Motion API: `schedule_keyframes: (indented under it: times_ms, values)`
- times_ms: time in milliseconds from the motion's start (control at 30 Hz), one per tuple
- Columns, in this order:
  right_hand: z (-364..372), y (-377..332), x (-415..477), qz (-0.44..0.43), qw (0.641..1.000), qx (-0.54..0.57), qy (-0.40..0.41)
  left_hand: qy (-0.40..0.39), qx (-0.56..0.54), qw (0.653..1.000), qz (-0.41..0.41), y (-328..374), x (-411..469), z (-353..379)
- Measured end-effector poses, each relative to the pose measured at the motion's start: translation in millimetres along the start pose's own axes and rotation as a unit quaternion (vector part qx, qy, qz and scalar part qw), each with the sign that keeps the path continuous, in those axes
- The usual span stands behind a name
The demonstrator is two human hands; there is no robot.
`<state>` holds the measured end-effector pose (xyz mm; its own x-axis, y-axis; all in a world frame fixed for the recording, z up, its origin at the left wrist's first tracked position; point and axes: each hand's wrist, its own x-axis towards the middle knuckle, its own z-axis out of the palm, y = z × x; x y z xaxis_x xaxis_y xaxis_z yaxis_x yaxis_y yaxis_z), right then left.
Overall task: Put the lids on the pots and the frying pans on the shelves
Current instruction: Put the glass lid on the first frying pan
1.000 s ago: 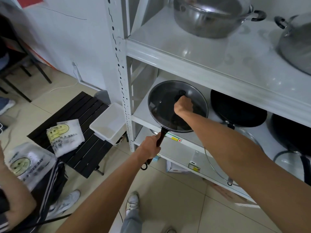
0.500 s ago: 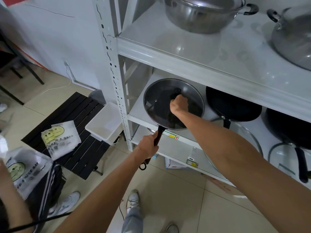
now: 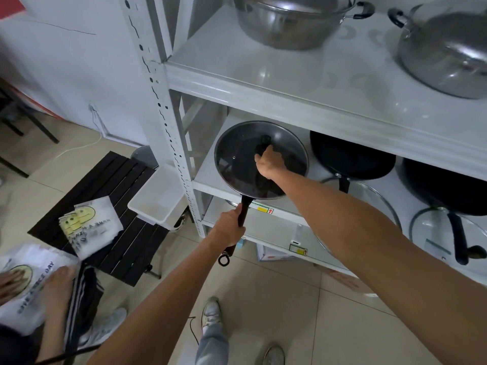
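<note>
A black frying pan (image 3: pixel 274 188) sits at the left end of the middle shelf (image 3: pixel 210 177), covered by a glass lid (image 3: pixel 237 154). My right hand (image 3: pixel 270 163) grips the lid's dark knob on top of the pan. My left hand (image 3: pixel 230 227) is closed around the pan's dark handle, which sticks out past the shelf edge. Two more black pans (image 3: pixel 350 159) (image 3: pixel 448 188) lie uncovered further right on the same shelf. Loose glass lids (image 3: pixel 379 196) (image 3: pixel 427 233) rest under their handles. Two steel pots (image 3: pixel 284 22) (image 3: pixel 445 54) stand on the top shelf.
The shelf's white upright post (image 3: pixel 163 101) stands left of the pan. A black slatted table (image 3: pixel 131 233) on the floor carries a white tray (image 3: pixel 158 198) and a printed bag (image 3: pixel 89 227). Another person's hands (image 3: pixel 58 283) hold a bag at the lower left. My shoes (image 3: pixel 210 312) are on the tiled floor.
The view has shifted slightly; both hands keep the same grips on lid knob and pan handle. The other person's hands have moved onto the bag at lower left.
</note>
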<state>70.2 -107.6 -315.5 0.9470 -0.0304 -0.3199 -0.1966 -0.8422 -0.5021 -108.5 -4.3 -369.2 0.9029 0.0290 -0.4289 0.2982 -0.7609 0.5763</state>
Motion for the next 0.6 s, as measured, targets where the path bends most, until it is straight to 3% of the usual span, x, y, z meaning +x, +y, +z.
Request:
schedule_keyframes:
  times_ms: [267,333,433,500,600]
  values:
    - [-31,38,-39,-0.116,0.988,-0.083,-0.057,-0.01,0.07,0.997,-0.034,20,-2,-8]
    - [-45,58,-43,-0.136,0.987,-0.081,-0.021,-0.007,0.132,0.989,-0.059,37,-4,-10]
    - [-79,108,-46,-0.145,0.986,-0.057,0.067,0.092,0.215,0.971,-0.041,69,-6,-6]
    - [-105,151,-51,-0.123,0.984,-0.041,0.118,0.146,0.21,0.967,0.004,94,-5,5]
    - [-134,226,-55,-0.052,0.984,-0.076,0.155,0.121,0.153,0.978,0.066,135,7,35]
